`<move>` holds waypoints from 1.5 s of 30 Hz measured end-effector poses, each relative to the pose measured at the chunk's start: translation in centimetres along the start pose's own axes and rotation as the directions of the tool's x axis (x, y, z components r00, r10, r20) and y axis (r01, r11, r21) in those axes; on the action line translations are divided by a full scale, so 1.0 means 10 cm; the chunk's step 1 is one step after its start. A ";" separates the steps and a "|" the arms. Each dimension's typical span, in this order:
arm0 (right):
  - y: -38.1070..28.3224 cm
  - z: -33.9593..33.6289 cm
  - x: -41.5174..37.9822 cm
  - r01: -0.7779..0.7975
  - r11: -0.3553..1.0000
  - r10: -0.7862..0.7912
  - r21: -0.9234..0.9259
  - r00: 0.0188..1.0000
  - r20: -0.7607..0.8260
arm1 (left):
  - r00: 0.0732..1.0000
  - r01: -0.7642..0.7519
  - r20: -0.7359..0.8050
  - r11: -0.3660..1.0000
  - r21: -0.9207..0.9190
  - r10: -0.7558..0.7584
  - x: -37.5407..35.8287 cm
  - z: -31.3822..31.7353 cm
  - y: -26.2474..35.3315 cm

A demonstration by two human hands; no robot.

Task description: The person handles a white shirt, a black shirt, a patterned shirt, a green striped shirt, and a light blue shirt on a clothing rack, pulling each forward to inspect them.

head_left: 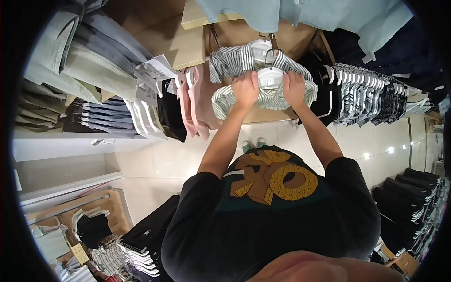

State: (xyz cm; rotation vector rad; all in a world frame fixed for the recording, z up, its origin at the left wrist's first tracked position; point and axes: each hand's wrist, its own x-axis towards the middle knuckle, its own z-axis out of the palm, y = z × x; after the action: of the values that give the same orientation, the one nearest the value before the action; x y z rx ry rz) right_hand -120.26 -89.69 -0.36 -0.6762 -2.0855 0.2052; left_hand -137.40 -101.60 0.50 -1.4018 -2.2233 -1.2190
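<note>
A green-and-white striped shirt (224, 101) is held up in front of me, with a white collar piece and label at its neck. My left hand (245, 88) is closed on the shirt just left of the collar. On the other side of the collar, my right hand (294, 88) grips the same shirt. Fingertips of both hands are partly hidden behind the fabric. Right behind it hangs a second, darker striped shirt (230, 58), below a dark hook on the rail.
Pink garments (201, 101) hang close to my left, with black ones (174, 110) beyond. Patterned shirts on white hangers (359, 96) line the rail at right. A wooden shelf (188, 49) and light blue garments (324, 19) are above. Black clothes racks (408, 202) stand behind at right.
</note>
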 end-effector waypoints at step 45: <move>0.44 0.11 -0.11 -0.042 0.990 0.022 -0.137 0.989 -0.145 | 0.990 0.113 0.082 0.994 -0.012 -0.111 -0.70 -0.50 -0.82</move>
State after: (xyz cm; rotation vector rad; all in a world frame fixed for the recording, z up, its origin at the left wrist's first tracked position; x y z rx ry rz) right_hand -118.97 -86.48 -3.52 -0.7862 -1.9643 0.0271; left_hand -141.71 -111.35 -4.78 -1.3728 -2.3817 -1.2399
